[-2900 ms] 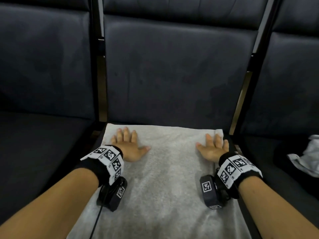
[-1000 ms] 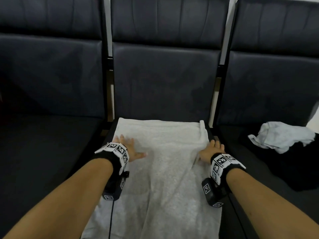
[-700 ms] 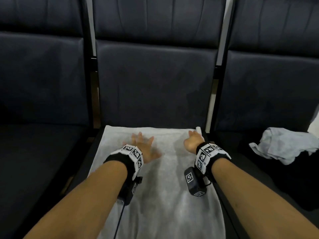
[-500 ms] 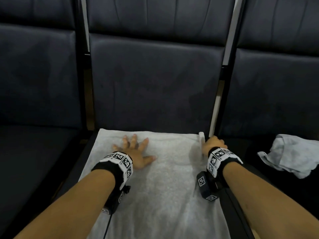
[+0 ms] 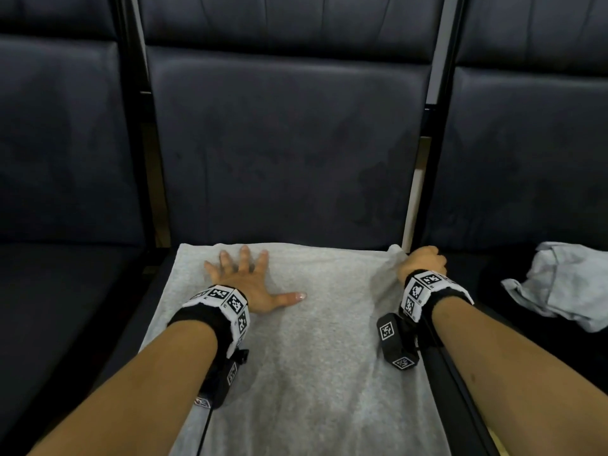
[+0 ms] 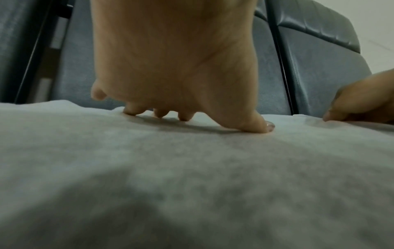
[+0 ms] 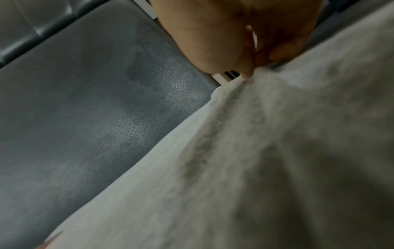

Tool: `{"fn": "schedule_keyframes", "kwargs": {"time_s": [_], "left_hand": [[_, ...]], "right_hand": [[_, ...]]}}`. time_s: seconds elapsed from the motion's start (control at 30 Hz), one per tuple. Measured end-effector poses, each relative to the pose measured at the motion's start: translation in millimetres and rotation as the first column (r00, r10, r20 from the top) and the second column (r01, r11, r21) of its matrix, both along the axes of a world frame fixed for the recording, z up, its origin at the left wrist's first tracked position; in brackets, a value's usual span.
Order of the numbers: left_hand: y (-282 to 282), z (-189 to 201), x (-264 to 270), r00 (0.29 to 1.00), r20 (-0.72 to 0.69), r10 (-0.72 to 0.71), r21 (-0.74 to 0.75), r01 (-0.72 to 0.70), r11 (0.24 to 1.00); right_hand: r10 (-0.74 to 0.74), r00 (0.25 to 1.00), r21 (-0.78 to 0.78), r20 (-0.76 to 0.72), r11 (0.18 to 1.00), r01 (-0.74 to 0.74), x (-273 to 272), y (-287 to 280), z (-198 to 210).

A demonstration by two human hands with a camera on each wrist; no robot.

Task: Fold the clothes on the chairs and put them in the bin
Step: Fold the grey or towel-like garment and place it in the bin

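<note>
I read this as early in the job. The white towel (image 5: 306, 340) lies spread flat over the middle chair (image 5: 286, 149), its far edge against the foot of the chair's backrest and its near end running off toward me. I see no fold in it yet.

My left hand (image 5: 245, 284) lies on the towel near that far edge, toward the towel's left side, fingers (image 6: 130, 112) straight and spread, pressing the cloth down and gripping nothing. My right hand (image 5: 422, 263) is at the towel's far right corner; the right wrist view shows its fingers (image 7: 247, 74) curled and pinching the cloth there, and the corner stands lifted a little off the seat.

My guess is that I am about to carry this corner across or toward me for the first fold.

Still to do: fold this towel, then deal with the crumpled pale cloth (image 5: 562, 284) on the chair to the right of the towel. The bin is not in any view, so nothing I can see has gone into it.
</note>
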State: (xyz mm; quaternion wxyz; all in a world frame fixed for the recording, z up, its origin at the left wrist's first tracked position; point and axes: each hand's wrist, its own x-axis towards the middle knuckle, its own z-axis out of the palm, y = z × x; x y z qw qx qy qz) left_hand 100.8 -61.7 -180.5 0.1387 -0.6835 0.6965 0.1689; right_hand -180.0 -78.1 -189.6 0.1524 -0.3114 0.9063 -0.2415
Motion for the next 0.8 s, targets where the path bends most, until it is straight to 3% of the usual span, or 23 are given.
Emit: {"fn": "schedule_keyframes", "kwargs": {"time_s": [0.27,0.53,0.8], "left_hand": [[-3.6,-5.1,5.0,0.999,-0.048,-0.001,0.056,0.003,0.998],[-5.7,-11.9,3.4,0.999,-0.036,0.003,0.043,-0.001,0.999],[-5.2,-15.2,3.1,1.000,-0.025,0.011,0.032,-0.010,0.999]], "right_hand": [[0.312,0.935,0.070,-0.171,0.950,-0.304,9.1,-21.5,3.4],[0.304,0.942,0.197,-0.146,0.942,-0.273,25.1,-21.8,7.0],[0.164,0.934,0.106,-0.317,0.985,-0.137,13.3,-12.7,5.0]]}}
